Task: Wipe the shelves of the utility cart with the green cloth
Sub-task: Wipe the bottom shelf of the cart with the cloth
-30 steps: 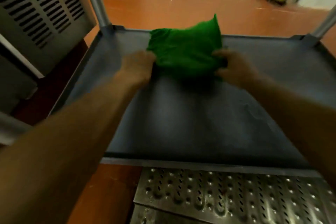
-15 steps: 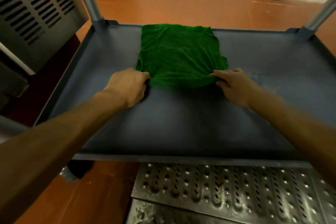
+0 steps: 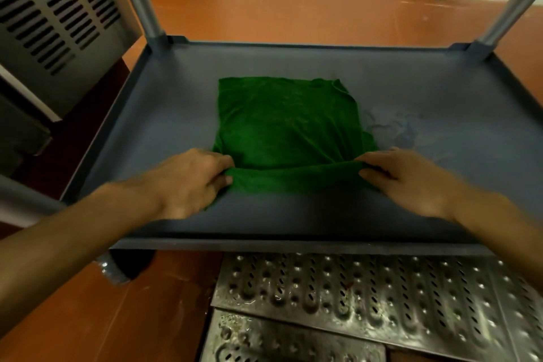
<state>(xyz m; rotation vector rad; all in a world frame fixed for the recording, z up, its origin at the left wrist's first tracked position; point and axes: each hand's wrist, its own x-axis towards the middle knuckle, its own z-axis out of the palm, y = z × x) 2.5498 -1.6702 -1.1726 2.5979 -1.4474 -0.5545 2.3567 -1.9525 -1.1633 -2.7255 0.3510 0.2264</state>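
Green cloth lies spread mid-shelf. Left hand and right hand each pinch a near corner. Risk: cloth bunches under uneven pull, skipping smears at right.

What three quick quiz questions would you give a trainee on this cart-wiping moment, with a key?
1. True or false: the green cloth lies spread flat on the cart shelf.
2. Which part of the cloth does each hand pinch: A) the far corners, B) the near edge, C) the centre?
3. On which side of the cloth do the smudge marks show on the shelf?

Key:
1. True; only its near edge is lifted slightly.
2. B; the left hand grips the near left corner, the right hand the near right corner.
3. The right side.
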